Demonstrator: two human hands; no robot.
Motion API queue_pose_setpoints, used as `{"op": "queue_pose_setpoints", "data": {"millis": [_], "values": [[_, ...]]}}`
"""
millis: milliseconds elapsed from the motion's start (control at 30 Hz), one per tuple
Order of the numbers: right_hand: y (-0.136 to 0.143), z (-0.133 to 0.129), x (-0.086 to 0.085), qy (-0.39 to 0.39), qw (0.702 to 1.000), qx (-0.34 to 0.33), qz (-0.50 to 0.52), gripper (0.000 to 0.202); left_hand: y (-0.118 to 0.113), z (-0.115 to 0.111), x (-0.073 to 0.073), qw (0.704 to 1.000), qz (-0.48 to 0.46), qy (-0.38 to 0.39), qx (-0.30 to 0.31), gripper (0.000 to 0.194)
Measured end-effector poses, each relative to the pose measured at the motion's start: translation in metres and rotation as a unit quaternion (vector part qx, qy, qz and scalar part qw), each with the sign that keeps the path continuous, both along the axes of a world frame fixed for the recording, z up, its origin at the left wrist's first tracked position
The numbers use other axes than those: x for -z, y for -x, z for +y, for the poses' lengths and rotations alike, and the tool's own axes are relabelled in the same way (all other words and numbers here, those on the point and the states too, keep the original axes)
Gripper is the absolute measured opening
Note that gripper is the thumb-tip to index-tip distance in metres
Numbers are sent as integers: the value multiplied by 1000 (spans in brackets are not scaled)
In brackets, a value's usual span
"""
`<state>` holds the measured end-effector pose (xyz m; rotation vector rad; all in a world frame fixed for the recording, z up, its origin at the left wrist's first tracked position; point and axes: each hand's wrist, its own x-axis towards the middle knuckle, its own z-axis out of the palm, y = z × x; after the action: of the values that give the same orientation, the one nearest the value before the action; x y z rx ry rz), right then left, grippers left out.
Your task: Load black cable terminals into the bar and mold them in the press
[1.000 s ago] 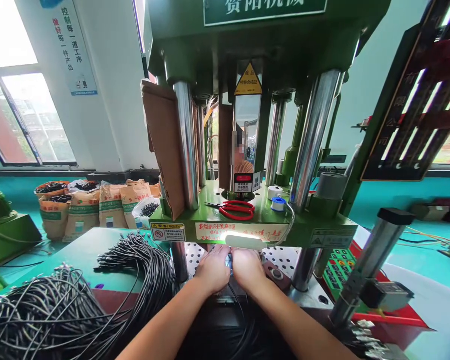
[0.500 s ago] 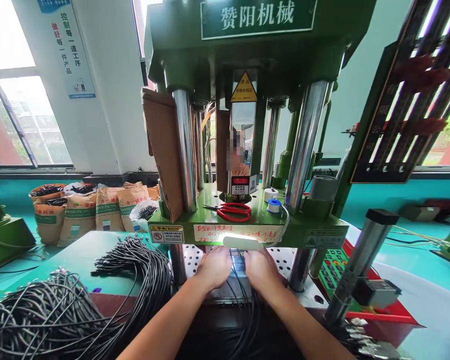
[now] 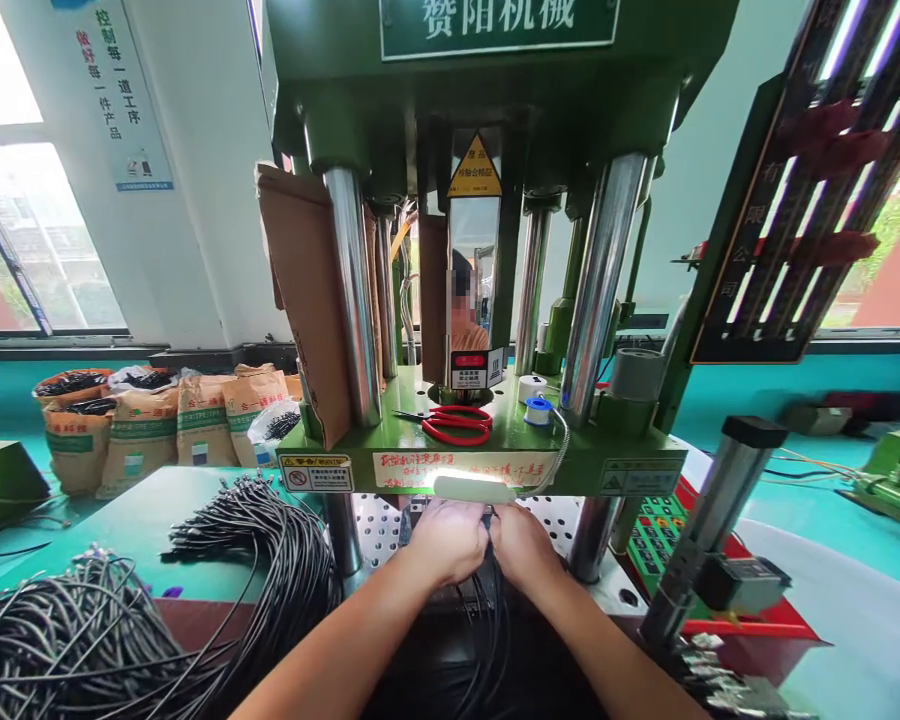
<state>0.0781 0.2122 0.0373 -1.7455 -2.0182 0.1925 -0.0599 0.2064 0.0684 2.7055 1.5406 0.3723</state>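
My left hand [image 3: 448,541] and my right hand [image 3: 523,544] are pressed together under the lit front edge of a green press machine [image 3: 487,440]. Both hands are closed on a bunch of thin black cables [image 3: 487,610] that hang down toward me between my forearms. The cable ends sit at the mould area under the press plate and are hidden by my fingers.
A big heap of black cables [image 3: 195,590] covers the teal table on the left. Red scissors [image 3: 454,423] and tape rolls [image 3: 536,410] lie on the press plate. Filled sacks [image 3: 150,425] stand by the window. A green keypad panel [image 3: 656,540] and a steel post [image 3: 709,520] are at right.
My hands, spread apart half a second ago, have come together and closed around the cables. The view has shifted slightly right and up.
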Motion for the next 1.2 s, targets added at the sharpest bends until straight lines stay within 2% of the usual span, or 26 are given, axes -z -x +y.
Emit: {"op": "queue_pose_setpoints", "data": {"millis": [133,467,567,733,867,1000,1200], "values": [[-4,2,3,-7,1000,-6,-21,17,-5,5,0,1000,9,5,23,31],[-4,8,3,-30,997,-51,-49,16,-9,9,11,1000,-8,16,-19,33],[-6,10,2,-35,995,-66,-59,18,-9,10,9,999,-11,24,-23,30],[-7,4,-6,-45,995,-37,-80,19,6,-3,0,999,-16,12,-40,36],[3,-8,-8,-77,992,-53,-85,27,25,-17,11,996,-20,0,-84,49],[13,-13,0,-76,990,-76,-93,36,30,-18,23,994,-21,-7,-103,51],[15,-8,4,-66,990,-72,-99,40,26,-15,22,995,-21,-24,-97,47]]}}
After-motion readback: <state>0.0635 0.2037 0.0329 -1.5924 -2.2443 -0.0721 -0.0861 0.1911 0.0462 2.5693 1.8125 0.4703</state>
